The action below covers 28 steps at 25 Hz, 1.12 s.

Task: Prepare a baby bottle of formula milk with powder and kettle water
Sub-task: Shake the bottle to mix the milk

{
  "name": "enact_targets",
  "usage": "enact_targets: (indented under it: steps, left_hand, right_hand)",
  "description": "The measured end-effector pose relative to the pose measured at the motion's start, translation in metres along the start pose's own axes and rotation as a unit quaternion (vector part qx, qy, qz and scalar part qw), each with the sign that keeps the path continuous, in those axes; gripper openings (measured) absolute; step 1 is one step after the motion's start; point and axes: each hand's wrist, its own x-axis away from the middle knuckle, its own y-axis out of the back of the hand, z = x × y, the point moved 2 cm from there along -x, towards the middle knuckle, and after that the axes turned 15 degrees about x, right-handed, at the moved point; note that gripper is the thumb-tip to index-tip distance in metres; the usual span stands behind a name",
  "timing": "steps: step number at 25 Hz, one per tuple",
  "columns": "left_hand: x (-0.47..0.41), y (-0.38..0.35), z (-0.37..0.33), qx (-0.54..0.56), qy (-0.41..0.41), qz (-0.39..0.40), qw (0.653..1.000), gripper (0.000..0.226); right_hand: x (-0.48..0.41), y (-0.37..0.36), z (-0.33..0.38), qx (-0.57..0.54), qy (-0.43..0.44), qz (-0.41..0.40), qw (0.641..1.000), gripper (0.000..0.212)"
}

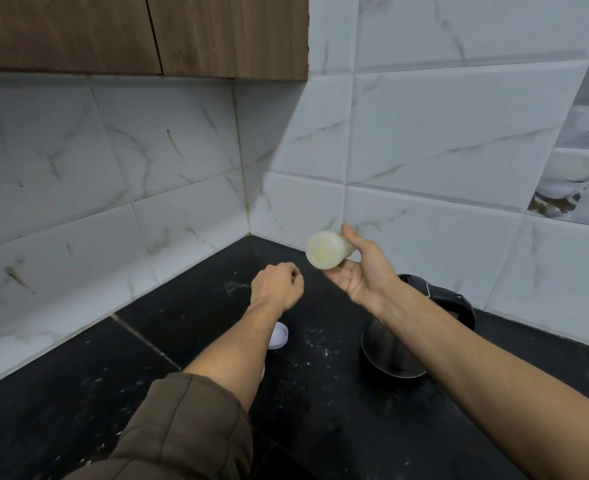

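My right hand holds the baby bottle tipped on its side above the black counter, its round milky base facing me and its top hidden behind my fingers. Just left of and below the bottle is my left hand, curled into a loose fist with nothing visible in it. The steel kettle with a black handle and lid stands on the counter under my right forearm. A small white lid or cap lies on the counter, partly hidden by my left forearm.
The black stone counter meets white marbled wall tiles in a corner straight ahead. White powder specks are scattered on the counter near the kettle. Brown wooden cabinets hang above on the left.
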Motion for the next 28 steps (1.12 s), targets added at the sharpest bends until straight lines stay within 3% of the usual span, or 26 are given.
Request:
enact_targets:
  steps: [5,10,13,16,20,25,28]
  left_hand:
    - [0.005,0.005,-0.002,-0.007,0.014,0.01,1.0,0.013]
    - [0.005,0.006,-0.001,0.018,0.01,0.005,1.0,0.023]
    - [0.007,0.006,-0.004,0.013,0.015,0.012,1.0,0.016]
    - [0.009,0.007,-0.005,0.0,0.021,0.014,1.0,0.012]
    - [0.006,0.004,-0.002,0.016,0.008,0.007,1.0,0.023]
    - [0.004,0.003,-0.005,-0.013,0.014,0.028,0.999,0.01]
    - [0.002,0.001,-0.003,0.0,0.009,0.02,1.0,0.013]
  right_hand:
    - [0.01,-0.007,-0.002,0.117,0.03,0.081,0.989,0.038]
    - [0.002,0.004,0.002,-0.015,0.086,-0.042,0.995,0.052]
    - [0.007,0.002,-0.001,0.051,0.102,-0.002,0.993,0.051]
    - [0.014,0.0,-0.003,0.123,0.122,0.046,0.984,0.064]
    - [0.004,0.008,0.003,0.01,0.139,-0.053,0.989,0.057]
    - [0.011,0.0,-0.005,0.122,0.132,0.028,0.983,0.064]
    - [0.008,0.0,-0.004,0.058,0.142,-0.018,0.988,0.063]
